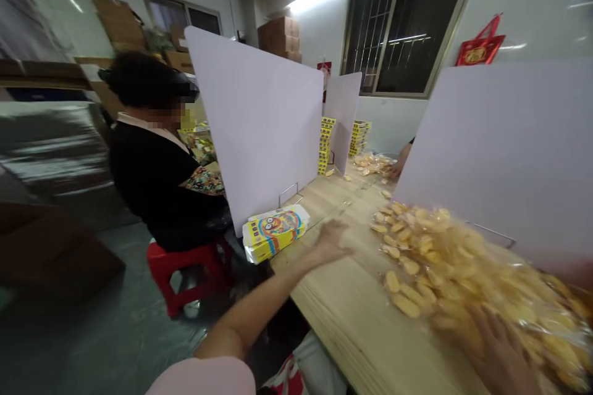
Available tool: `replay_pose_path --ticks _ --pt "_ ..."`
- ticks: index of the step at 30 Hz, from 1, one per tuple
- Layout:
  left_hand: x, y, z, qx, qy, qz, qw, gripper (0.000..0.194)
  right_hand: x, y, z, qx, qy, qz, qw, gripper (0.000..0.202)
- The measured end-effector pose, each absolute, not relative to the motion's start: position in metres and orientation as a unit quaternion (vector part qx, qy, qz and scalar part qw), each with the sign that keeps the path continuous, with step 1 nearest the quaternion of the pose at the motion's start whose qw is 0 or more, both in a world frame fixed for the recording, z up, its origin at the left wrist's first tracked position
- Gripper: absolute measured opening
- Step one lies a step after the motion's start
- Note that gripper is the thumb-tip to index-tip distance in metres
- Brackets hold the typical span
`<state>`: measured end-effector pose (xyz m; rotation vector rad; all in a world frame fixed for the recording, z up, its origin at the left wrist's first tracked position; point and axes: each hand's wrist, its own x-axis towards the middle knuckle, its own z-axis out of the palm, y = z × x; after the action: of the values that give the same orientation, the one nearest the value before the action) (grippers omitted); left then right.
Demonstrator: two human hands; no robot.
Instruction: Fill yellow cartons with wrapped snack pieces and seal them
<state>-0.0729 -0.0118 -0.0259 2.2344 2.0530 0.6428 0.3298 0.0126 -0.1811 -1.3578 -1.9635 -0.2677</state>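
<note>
My left hand [331, 242] hovers low over the tabletop, fingers spread, with nothing in it. Just left of it, flat yellow printed cartons [278, 228] with a cartoon face lie at the table edge. On the right, a heap of small yellow oval pieces in clear wrappers [435, 253] spreads over the table. My right hand [503, 349] rests against the near side of this heap, its fingers stretched out and somewhat blurred. I see nothing gripped in it.
White divider panels [269, 129] stand on the wooden table [343, 321]. Stacked yellow boxes [327, 145] and more wrapped pieces [370, 163] are at the back, near another person's hand [398, 166]. A person [157, 160] sits left on a red stool [199, 278].
</note>
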Motion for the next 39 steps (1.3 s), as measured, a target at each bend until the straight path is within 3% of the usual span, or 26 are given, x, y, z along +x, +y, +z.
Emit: replay_pose_path --ticks 2,5,7,11,19,23,26,33,36,39 --pt "-0.131 -0.023 -0.004 0.685 0.706 0.181 0.001 0.074 0.323 0.003 -0.192 -0.528 -0.79 -0.094 0.297 0.057" --pt "-0.204 -0.034 0.012 0.638 0.761 0.118 0.013 0.101 0.314 -0.017 -0.207 -0.528 -0.808 -0.085 0.249 0.069" --pt "-0.237 -0.038 0.012 0.62 0.781 0.069 0.04 0.108 0.311 -0.029 -0.214 -0.527 -0.803 -0.078 0.267 0.07" --pt "-0.262 -0.037 0.004 0.606 0.792 0.01 0.072 0.104 0.307 -0.053 -0.217 -0.505 -0.799 -0.07 0.317 0.068" --pt "-0.265 -0.035 0.018 0.599 0.799 0.028 0.057 0.109 0.295 -0.101 -0.207 -0.478 -0.783 0.018 0.398 0.056" --pt "-0.236 -0.045 0.033 0.614 0.784 0.091 -0.007 0.109 0.275 -0.113 -0.184 -0.504 -0.75 0.099 0.418 0.052" --pt "-0.184 -0.061 0.03 0.694 0.693 0.188 -0.04 0.106 0.245 -0.12 -0.148 -0.501 -0.708 0.219 0.447 0.045" --pt "-0.033 -0.11 -0.026 0.784 0.511 0.334 0.115 0.108 0.18 -0.133 -0.087 -0.324 -0.541 0.572 0.524 0.052" --pt "0.009 -0.123 -0.055 0.777 0.49 0.37 0.137 0.112 0.177 -0.144 -0.087 -0.3 -0.514 0.58 0.556 0.048" --pt "0.033 -0.135 -0.074 0.741 0.504 0.411 0.169 0.11 0.192 -0.156 -0.101 -0.365 -0.476 0.544 0.587 0.038"
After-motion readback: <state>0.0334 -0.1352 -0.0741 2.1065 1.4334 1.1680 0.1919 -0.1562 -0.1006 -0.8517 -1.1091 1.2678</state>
